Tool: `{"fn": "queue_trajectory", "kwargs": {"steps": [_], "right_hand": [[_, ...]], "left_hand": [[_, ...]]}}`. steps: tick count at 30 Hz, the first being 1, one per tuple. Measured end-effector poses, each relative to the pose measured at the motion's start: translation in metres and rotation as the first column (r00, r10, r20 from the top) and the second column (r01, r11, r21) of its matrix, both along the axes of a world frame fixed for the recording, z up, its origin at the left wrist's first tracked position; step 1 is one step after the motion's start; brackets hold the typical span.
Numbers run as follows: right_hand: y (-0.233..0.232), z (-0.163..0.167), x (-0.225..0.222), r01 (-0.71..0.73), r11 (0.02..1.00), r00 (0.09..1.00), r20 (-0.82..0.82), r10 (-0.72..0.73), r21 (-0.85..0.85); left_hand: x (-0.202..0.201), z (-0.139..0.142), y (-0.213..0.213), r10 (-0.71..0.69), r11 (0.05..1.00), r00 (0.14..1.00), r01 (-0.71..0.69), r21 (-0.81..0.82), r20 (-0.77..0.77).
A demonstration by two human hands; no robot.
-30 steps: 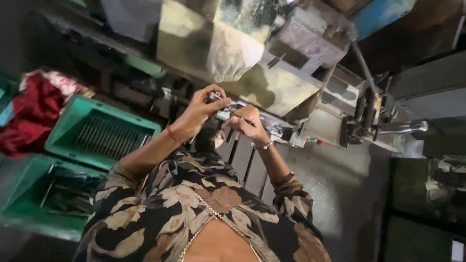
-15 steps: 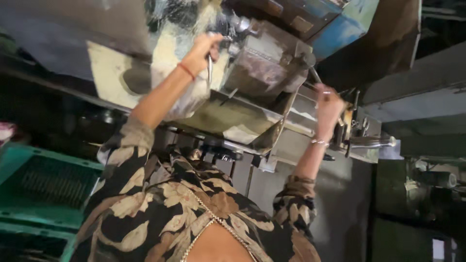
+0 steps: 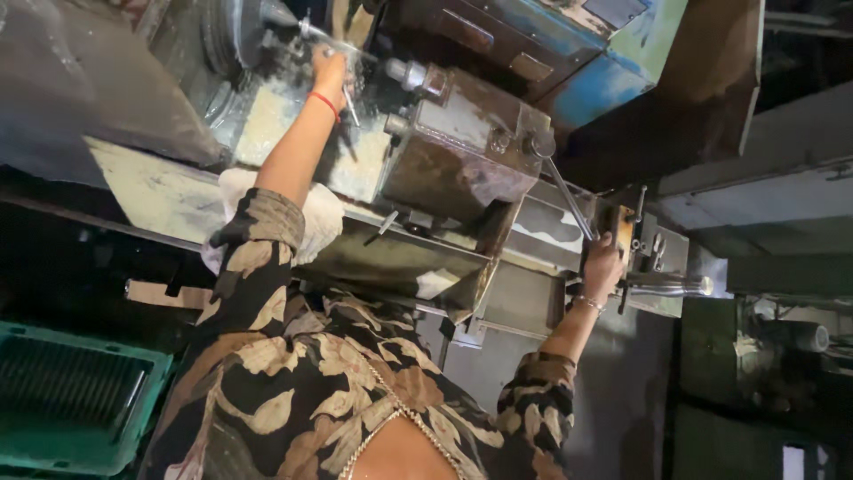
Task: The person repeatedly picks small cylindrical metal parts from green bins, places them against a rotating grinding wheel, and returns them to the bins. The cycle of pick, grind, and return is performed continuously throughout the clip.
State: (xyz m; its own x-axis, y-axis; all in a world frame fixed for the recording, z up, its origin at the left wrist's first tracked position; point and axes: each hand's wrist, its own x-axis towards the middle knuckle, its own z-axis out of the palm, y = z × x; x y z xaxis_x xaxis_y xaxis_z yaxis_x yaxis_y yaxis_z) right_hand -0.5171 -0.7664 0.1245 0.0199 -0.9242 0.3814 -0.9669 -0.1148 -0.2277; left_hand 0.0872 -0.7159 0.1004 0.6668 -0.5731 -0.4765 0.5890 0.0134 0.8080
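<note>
**Operator:** While my arms are up like this, where is each hand?

**Manual:** Your left hand [image 3: 330, 73] is raised to the spindle end of the grey metal machine [image 3: 462, 151]. Its fingers are closed around a thin metal rod [image 3: 351, 107], which hangs down from the fist and lies in front of the wet, pale machine face. A red thread band [image 3: 323, 103] sits on that wrist. Your right hand [image 3: 602, 263] is well apart from it, at the far end of the machine, closed around a handle of the control block [image 3: 653, 258]. A bangle [image 3: 586, 303] circles that wrist.

**Operator:** What lies between the two hands?

**Manual:** The boxy steel housing of the machine stands between them and projects toward you. A long slim lever [image 3: 565, 196] runs from a round knob on the housing down toward your right hand. A sloped metal tray [image 3: 400, 262] sits below the housing, above your chest.

**Operator:** What else is near?

**Manual:** A white cloth [image 3: 324, 218] lies on the ledge just beside your left sleeve. A blue panel [image 3: 613, 80] sits beyond the housing. A green plastic crate [image 3: 71, 400] stands low on your left, apart from the machine. A round steel bar [image 3: 671, 284] juts out just beside your right hand.
</note>
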Motion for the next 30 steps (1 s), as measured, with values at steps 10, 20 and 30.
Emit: {"fn": "queue_trajectory", "kwargs": {"steps": [10, 20, 30], "right_hand": [[0.005, -0.028, 0.008, 0.393, 0.92, 0.92, -0.007, -0.393, -0.002], [-0.019, -0.017, 0.001, 0.199, 0.97, 0.98, 0.035, -0.196, -0.138], [-0.024, -0.022, 0.005, 0.272, 0.938, 0.958, 0.15, -0.244, -0.214]], "left_hand": [[0.016, -0.023, -0.002, -0.117, 0.968, 0.986, 0.086, -0.235, -0.121], [0.01, -0.023, -0.021, 0.034, 0.979, 0.999, -0.033, -0.202, 0.005], [0.0, 0.005, -0.026, -0.066, 0.917, 0.996, 0.036, -0.397, -0.062]]}}
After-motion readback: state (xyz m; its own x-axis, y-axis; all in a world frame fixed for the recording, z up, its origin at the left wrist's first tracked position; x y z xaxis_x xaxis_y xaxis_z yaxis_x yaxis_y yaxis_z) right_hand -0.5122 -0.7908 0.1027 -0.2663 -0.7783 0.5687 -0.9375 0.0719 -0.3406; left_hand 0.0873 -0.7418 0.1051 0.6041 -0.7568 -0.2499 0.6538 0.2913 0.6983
